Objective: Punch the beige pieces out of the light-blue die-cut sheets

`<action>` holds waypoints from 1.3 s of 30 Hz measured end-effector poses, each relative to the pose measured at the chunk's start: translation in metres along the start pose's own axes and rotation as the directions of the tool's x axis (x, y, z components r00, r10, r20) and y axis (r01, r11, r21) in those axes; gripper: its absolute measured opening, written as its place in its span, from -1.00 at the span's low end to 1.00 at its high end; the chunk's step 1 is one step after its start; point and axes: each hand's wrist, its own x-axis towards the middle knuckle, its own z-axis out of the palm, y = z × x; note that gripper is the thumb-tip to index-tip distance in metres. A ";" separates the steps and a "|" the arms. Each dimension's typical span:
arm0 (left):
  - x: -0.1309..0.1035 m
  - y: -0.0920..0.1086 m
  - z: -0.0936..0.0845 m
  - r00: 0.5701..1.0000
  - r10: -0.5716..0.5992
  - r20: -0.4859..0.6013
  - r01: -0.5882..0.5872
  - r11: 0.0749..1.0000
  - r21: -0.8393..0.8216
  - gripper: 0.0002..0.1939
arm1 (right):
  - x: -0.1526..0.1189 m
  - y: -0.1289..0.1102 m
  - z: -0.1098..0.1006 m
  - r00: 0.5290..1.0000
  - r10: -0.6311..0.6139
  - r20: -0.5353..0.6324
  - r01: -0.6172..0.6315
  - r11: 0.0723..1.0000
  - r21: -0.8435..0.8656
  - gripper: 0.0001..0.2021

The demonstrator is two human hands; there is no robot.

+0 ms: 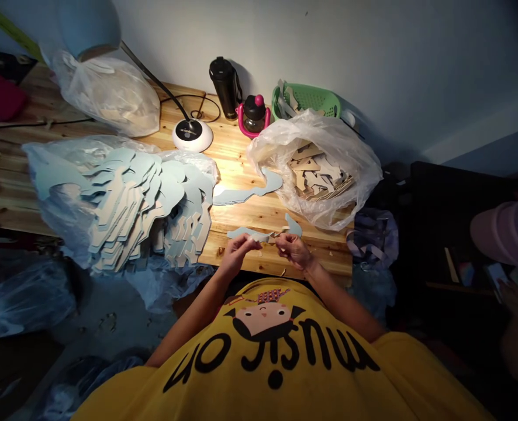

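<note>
A light blue, curved cut-out piece of card or thin board (238, 233) lies across both hands near the table's front edge. My left hand (240, 248) is closed in a pinch on its middle stretch. My right hand (294, 249) is closed too, with its fingertips at a small tan strip (273, 238) beside the piece; the fingers partly hide what they grip. Behind the hands rests a short stack of similar blue cut-outs (241, 196). To the left, a large pile of layered blue and cream cut-outs (154, 199) lies on clear plastic.
A plastic bag of tan scraps (318, 175) stands open at right, before a green basket (316, 99). Behind are a lamp base (192, 135), a black bottle (224, 88), a pink-handled jar (254, 117) and another filled bag (110, 96). Another person's hand (515, 298) shows at far right.
</note>
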 end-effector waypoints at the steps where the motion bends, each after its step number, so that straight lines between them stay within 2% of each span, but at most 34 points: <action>1: -0.001 -0.001 -0.005 0.999 -0.033 -0.037 0.031 0.997 -0.066 -0.65 | 0.000 -0.001 -0.008 0.999 -0.015 -0.031 0.015 1.000 -0.022 -0.42; 5: -0.005 -0.009 -0.021 0.986 -0.158 -0.054 0.141 0.962 -0.235 -0.67 | -0.002 0.003 -0.040 0.992 -0.028 -0.125 0.016 0.996 -0.093 -0.48; 8: -0.008 -0.014 -0.029 0.976 -0.193 -0.097 0.152 0.933 -0.325 -0.68 | -0.002 0.011 -0.056 0.984 -0.025 -0.178 0.012 0.997 -0.077 -0.50; 13: -0.009 -0.017 -0.043 0.968 -0.224 -0.109 0.177 0.926 -0.333 -0.70 | -0.003 0.024 -0.073 0.959 -0.080 -0.272 0.051 0.992 -0.112 -0.55; 18: -0.010 -0.016 -0.057 0.962 -0.241 -0.133 0.192 0.934 -0.303 -0.68 | 0.003 0.036 -0.092 0.936 -0.088 -0.341 0.008 0.974 -0.228 -0.51; 20: -0.013 -0.017 -0.058 0.960 -0.245 -0.136 0.202 0.941 -0.272 -0.68 | 0.004 0.037 -0.095 0.903 -0.104 -0.418 -0.065 0.926 -0.371 -0.51; 22: -0.017 -0.017 -0.053 0.967 -0.194 -0.166 0.164 0.971 -0.175 -0.68 | 0.004 0.035 -0.090 0.831 -0.209 -0.515 -0.144 0.814 -0.563 -0.56; 24: -0.022 -0.016 -0.041 0.973 -0.051 -0.227 0.060 0.998 0.033 -0.68 | 0.000 0.030 -0.071 0.740 -0.383 -0.553 -0.178 0.681 -0.710 -0.66; 25: -0.025 -0.015 -0.034 0.966 0.049 -0.252 -0.005 0.985 0.172 -0.69 | -0.002 0.026 -0.056 0.723 -0.443 -0.530 -0.157 0.642 -0.751 -0.69; 26: -0.027 -0.014 -0.025 0.953 0.154 -0.260 -0.066 0.946 0.316 -0.70 | -0.005 0.022 -0.040 0.748 -0.455 -0.484 -0.110 0.635 -0.765 -0.71; 27: -0.030 -0.013 -0.015 0.936 0.250 -0.246 -0.120 0.887 0.445 -0.71 | -0.008 0.018 -0.023 0.822 -0.404 -0.402 -0.040 0.663 -0.748 -0.70; 28: -0.032 -0.013 -0.006 0.920 0.328 -0.215 -0.165 0.820 0.548 -0.72 | -0.011 0.015 -0.006 0.916 -0.306 -0.262 0.043 0.720 -0.692 -0.68; 29: -0.034 -0.014 0.002 0.905 0.388 -0.177 -0.203 0.756 0.622 -0.73 | -0.013 0.013 0.010 0.965 -0.224 -0.134 0.096 0.782 -0.616 -0.67; 31: -0.036 -0.018 0.015 0.887 0.447 -0.116 -0.245 0.670 0.701 -0.74 | -0.016 0.009 0.031 0.989 -0.150 0.017 0.138 0.858 -0.494 -0.67; 32: -0.036 -0.022 0.018 0.885 0.453 -0.109 -0.247 0.655 0.714 -0.74 | -0.017 0.008 0.037 0.989 -0.144 0.038 0.145 0.873 -0.466 -0.68; 34: -0.037 -0.031 0.019 0.899 0.420 -0.125 -0.225 0.686 0.692 -0.70 | -0.016 0.008 0.038 0.987 -0.153 0.042 0.155 0.875 -0.459 -0.71; 36: -0.036 -0.042 0.014 0.947 0.292 -0.130 -0.169 0.804 0.570 -0.62 | -0.013 0.007 0.031 0.986 -0.151 0.072 0.167 0.868 -0.467 -0.74; 38: -0.030 -0.053 0.006 0.991 0.085 -0.104 -0.051 0.954 0.295 -0.50 | -0.011 0.006 0.020 0.983 -0.126 0.133 0.175 0.863 -0.474 -0.76; 39: -0.025 -0.058 0.001 0.996 -0.015 -0.091 0.025 0.993 0.112 -0.43 | -0.009 0.006 0.014 0.980 -0.103 0.168 0.172 0.859 -0.482 -0.77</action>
